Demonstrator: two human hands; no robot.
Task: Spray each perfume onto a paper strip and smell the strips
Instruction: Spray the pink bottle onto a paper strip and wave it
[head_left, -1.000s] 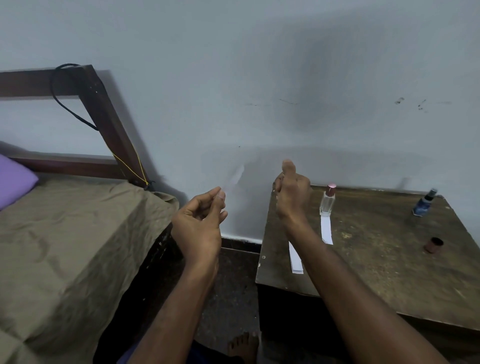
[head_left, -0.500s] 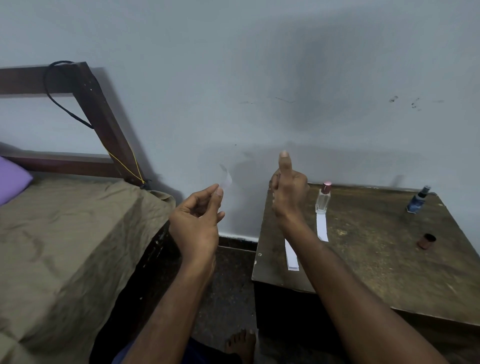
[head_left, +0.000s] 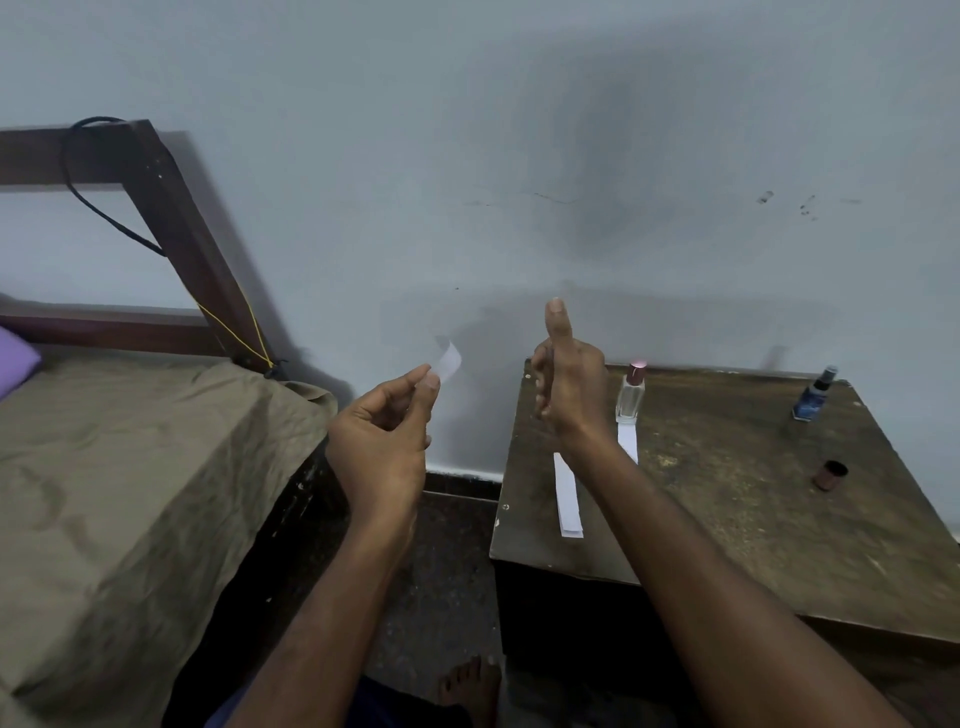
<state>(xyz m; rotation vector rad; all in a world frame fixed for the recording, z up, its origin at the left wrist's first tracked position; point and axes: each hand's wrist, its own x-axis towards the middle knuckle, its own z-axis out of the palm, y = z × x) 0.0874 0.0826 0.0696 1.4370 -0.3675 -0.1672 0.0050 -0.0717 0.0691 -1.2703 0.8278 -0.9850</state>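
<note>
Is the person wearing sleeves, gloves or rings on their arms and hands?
No. Both forearms are bare with no sleeves showing. The left hand and right hand have no gloves, and no rings, watch or bracelets show. The nails look short and plain.

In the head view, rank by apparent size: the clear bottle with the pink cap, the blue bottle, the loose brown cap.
1. Clear bottle
2. Blue bottle, though it stands farther back, so true size is unsure
3. Brown cap

Bed (head_left: 130, 467) left, counter (head_left: 727, 519) right; on the counter, two paper strips (head_left: 567, 493) before a perfume bottle (head_left: 630, 395); spray bottle (head_left: 813, 395) and cap (head_left: 830, 474) far right.
</note>
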